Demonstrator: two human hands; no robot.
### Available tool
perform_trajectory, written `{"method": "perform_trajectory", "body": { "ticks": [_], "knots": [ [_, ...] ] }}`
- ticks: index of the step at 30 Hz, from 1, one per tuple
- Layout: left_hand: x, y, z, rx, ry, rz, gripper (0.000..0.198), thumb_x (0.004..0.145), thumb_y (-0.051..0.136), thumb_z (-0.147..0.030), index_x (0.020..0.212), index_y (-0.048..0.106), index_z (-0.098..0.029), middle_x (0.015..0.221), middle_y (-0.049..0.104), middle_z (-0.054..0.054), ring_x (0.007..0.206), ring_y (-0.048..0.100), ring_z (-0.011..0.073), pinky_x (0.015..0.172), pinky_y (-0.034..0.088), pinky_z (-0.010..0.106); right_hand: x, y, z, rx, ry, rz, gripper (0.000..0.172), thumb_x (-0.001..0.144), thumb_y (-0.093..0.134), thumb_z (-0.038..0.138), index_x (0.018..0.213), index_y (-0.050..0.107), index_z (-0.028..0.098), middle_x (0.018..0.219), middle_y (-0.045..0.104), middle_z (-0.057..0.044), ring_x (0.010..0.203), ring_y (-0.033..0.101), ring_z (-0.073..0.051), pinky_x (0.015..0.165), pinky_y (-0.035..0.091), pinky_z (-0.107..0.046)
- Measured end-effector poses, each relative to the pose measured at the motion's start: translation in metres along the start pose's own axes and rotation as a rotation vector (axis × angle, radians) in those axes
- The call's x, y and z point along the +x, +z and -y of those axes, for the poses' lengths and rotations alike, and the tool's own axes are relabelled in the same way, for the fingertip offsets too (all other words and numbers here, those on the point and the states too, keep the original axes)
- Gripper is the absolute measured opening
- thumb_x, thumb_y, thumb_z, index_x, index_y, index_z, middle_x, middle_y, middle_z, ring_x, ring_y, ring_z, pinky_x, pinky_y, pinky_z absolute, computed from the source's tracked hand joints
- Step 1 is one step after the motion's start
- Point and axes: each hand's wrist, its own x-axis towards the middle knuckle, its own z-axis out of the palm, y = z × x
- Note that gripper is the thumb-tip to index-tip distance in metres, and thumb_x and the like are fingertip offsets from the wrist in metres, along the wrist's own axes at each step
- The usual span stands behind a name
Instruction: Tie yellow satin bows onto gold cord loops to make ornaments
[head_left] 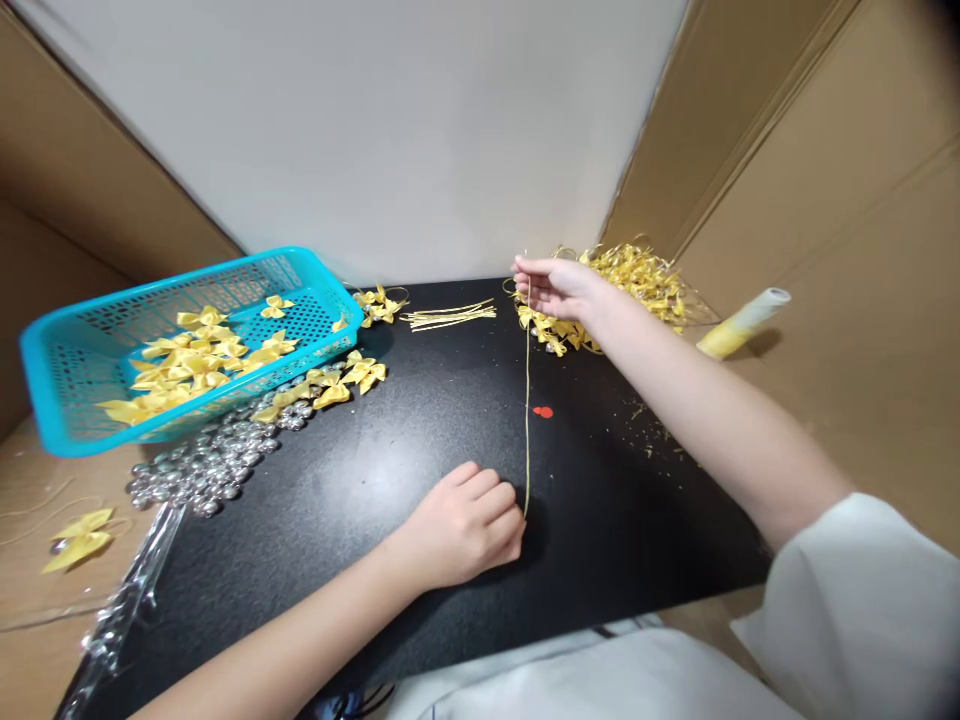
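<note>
A thin gold string [527, 400] runs taut across the black mat [420, 480], stretched between both hands. My left hand [465, 525] rests on the mat near the front, fingers curled and pinching the string's near end. My right hand [559, 288] is raised at the back, fingertips pinching the far end, just in front of a heap of finished gold bows and loops [630, 285]. A small red dot [543, 412] marks the mat beside the string.
A tilted blue basket [90, 400] with yellow ribbon bows [195, 360] stands at the left, silver bells [210, 460] spilled below it. Cut gold strings [450, 315] lie at the back. A yellow roll [742, 322] lies right. Cardboard walls surround the area.
</note>
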Motion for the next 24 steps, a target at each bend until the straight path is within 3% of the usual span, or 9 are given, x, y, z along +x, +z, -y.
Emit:
{"method": "perform_trajectory", "body": {
  "ticks": [8,13,18,20,24],
  "knots": [
    [-0.032,-0.008,-0.012,-0.117,-0.44,0.246,0.031,0.089,0.046,-0.021,0.059,0.052,-0.018,0.059,0.054,0.002,0.057,0.047,0.0147,0.06,0.028,0.031,0.002,0.015,-0.018,0.026,0.046,-0.022,0.026,0.09,0.066,0.02,0.065,0.061,0.016,0.053,0.061,0.003,0.046,0.055,-0.003,0.05,0.049,-0.013],
    [-0.033,-0.011,-0.018,-0.139,-0.582,0.37,0.031,0.091,0.044,-0.027,0.062,0.053,-0.018,0.063,0.058,0.003,0.061,0.055,0.0171,0.062,0.03,0.032,0.004,0.022,-0.028,0.011,0.039,-0.003,0.024,0.091,0.065,0.019,0.068,0.063,0.014,0.056,0.062,0.004,0.047,0.056,-0.002,0.052,0.049,-0.013],
    [-0.036,-0.029,-0.015,-0.215,-0.691,0.525,0.035,0.084,0.056,-0.044,0.061,0.05,-0.019,0.065,0.059,0.003,0.063,0.056,0.0202,0.065,0.034,0.034,0.005,0.024,-0.037,-0.015,0.04,0.013,0.023,0.091,0.065,0.019,0.069,0.062,0.016,0.058,0.063,0.004,0.049,0.057,-0.002,0.057,0.05,-0.013],
    [-0.04,-0.038,-0.012,-0.226,-0.706,0.515,0.03,0.082,0.06,-0.045,0.069,0.055,-0.019,0.071,0.062,0.004,0.067,0.057,0.0213,0.067,0.036,0.035,0.005,0.025,-0.038,-0.028,0.031,0.002,0.023,0.09,0.066,0.02,0.068,0.061,0.017,0.059,0.063,0.004,0.049,0.057,-0.003,0.057,0.05,-0.014],
    [-0.048,-0.042,-0.007,-0.164,-0.596,0.34,0.021,0.084,0.059,-0.035,0.097,0.062,-0.019,0.095,0.066,0.008,0.085,0.059,0.025,0.074,0.041,0.037,0.005,0.025,-0.038,-0.027,0.005,-0.018,0.023,0.09,0.067,0.022,0.068,0.061,0.017,0.059,0.063,0.003,0.049,0.056,-0.003,0.056,0.05,-0.015]
  ]
}}
